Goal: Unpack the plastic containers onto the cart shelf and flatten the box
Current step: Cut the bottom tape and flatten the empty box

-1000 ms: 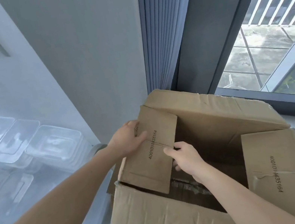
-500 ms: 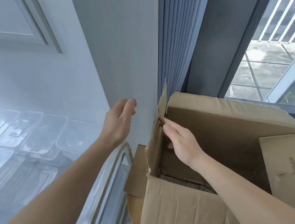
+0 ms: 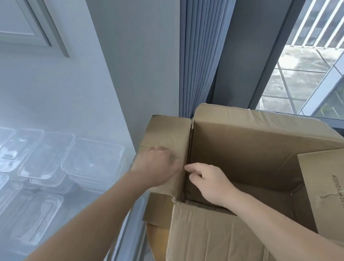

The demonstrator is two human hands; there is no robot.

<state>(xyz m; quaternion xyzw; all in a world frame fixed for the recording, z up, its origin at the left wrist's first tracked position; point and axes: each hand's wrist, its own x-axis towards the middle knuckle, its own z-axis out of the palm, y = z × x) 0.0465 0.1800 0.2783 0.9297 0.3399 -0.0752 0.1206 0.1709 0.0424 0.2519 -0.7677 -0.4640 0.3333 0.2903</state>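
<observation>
The cardboard box (image 3: 250, 151) stands open at 5 o'clock in the view, on a round wooden tabletop (image 3: 157, 243) that shows under its 8 o'clock corner. Its left flap (image 3: 166, 131) is folded outward toward 10 o'clock. The left grip (image 3: 156, 166) lies knuckles-up on the outer face of that flap with its fingers bent, pressing on the cardboard; I cannot tell whether it has hold of anything. The right grip (image 3: 212, 180) reaches inside the box to the crease of the same flap, fingers curled and the index tip touching the fold; its thumb is hidden, so I cannot tell whether it pinches the cardboard. The 2 grips sit just beside each other across the crease. The right flap (image 3: 338, 193), at 3 o'clock, lies outward and carries a printed number. At 9 o'clock of the box, clear plastic containers (image 3: 93, 158) sit in stacked rows on the cart (image 3: 123, 249). At 12 o'clock hangs a pleated blue-grey curtain (image 3: 197, 45), with a window (image 3: 326, 57) at 2 o'clock
</observation>
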